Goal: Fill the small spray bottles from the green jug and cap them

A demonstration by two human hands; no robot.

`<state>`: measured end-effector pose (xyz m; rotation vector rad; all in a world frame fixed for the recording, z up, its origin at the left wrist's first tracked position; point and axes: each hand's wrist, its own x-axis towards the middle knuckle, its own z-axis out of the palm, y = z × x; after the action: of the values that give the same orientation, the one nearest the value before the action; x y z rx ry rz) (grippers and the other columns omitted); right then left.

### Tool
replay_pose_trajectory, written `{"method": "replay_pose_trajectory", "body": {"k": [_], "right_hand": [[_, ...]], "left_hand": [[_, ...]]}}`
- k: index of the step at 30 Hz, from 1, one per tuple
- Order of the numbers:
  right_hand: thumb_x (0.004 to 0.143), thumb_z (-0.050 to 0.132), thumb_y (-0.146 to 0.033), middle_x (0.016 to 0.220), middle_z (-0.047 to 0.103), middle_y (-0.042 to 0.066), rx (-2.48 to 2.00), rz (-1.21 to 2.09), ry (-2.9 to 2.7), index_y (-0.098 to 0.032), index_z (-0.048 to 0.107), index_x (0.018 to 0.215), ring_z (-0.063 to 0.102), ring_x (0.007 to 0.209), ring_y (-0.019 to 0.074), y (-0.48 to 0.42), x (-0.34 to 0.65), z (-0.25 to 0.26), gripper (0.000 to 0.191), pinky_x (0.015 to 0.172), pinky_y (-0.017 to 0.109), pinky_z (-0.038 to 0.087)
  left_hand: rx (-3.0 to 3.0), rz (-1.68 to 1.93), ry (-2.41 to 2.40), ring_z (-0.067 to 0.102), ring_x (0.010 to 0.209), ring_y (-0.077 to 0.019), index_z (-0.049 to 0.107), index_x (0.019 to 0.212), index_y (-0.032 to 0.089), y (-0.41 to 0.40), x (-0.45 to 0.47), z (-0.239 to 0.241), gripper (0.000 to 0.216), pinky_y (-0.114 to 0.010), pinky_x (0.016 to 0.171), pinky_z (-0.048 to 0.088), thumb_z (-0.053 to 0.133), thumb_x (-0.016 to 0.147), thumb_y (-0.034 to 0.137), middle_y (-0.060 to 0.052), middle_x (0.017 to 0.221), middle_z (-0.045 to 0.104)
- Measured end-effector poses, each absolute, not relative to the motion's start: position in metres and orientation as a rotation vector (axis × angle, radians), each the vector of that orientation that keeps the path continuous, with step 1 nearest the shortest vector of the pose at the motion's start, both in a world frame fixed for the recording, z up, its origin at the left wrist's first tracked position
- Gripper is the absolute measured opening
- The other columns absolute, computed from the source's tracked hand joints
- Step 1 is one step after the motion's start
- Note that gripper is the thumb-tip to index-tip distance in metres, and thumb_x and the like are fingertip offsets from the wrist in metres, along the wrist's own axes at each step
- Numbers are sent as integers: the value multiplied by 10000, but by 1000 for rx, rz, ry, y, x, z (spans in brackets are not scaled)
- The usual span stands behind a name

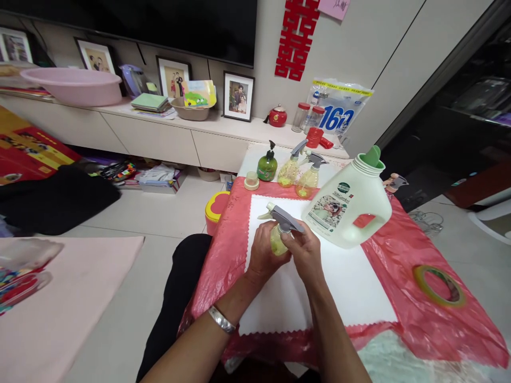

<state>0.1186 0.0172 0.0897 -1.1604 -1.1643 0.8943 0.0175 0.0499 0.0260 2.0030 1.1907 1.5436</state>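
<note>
In the head view, mid-frame, the left hand (pixel 261 252) wraps its fingers around a spray bottle (pixel 278 243); the right hand's (pixel 308 247) fingers clamp its grey top. A big jug (pixel 346 205) crowds in at right. Upper centre: two other sprayers (pixel 306 182), a pump bottle (pixel 267 167).

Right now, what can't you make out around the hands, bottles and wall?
Head view: base of the held spray bottle, hidden by the left hand and right hand.
Head view: whatever is under the far-right spray head, hidden by the SilkGarden jug.
Head view: fine print on the jug's label, too small.
Head view: television top, cut off by upper edge.
</note>
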Motion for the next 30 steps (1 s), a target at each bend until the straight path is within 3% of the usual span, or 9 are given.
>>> {"method": "replay_pose_trajectory", "body": {"k": [5, 10, 16, 22, 27, 30], "right_hand": [[715, 812, -295, 1085, 663, 53, -1230, 662, -1222, -243, 701, 1047, 656, 1044, 240, 23, 113, 88, 354, 982, 454, 527], [766, 794, -269, 1106, 719, 41, -1190, 691, -1132, -254, 688, 1113, 676, 1064, 227, 20, 111, 99, 363, 1014, 455, 509], [813, 753, -258, 978, 736, 32, -987, 535, -1004, -226, 682, 1016, 709, 912, 203, 14, 121, 155, 217, 890, 443, 580], [819, 728, -259, 874, 654, 8, -924, 208, -1022, -217, 689, 897, 662, 734, 161, 13, 153, 210, 96, 788, 415, 588], [753, 776, -400, 904, 697, 27, -1318, 438, -1101, -200, 713, 1023, 659, 717, 171, 28, 184, 164, 342, 739, 385, 575], [774, 677, -525, 938, 711, 57, -1594, 529, -1145, -176, 683, 1127, 680, 718, 204, 42, 191, 113, 496, 704, 397, 567]], "left_hand": [[1993, 1545, 1176, 681, 1033, -301, 508, 1211, 179, 50, 17, 25, 575, -477, 895, 586, 753, 734, 387, -129, 1116, 675], [2017, 1527, 1186, 678, 1039, -303, 500, 1229, 184, 50, 17, 22, 579, -481, 891, 590, 757, 742, 362, -128, 1119, 669], [1978, 1543, 1205, 658, 1069, -314, 473, 1240, 185, 50, 19, 17, 754, -514, 935, 591, 826, 576, 239, -118, 1138, 644], [1955, 1504, 1203, 662, 1090, -308, 471, 1246, 208, 50, 19, 18, 756, -514, 956, 591, 818, 574, 229, -104, 1168, 640], [1977, 1526, 1204, 661, 1104, -315, 471, 1256, 219, 50, 19, 16, 749, -512, 977, 579, 813, 590, 238, -102, 1160, 645], [1980, 1514, 1214, 663, 1103, -318, 468, 1268, 225, 49, 19, 16, 758, -509, 977, 578, 816, 595, 250, -106, 1173, 644]]}}
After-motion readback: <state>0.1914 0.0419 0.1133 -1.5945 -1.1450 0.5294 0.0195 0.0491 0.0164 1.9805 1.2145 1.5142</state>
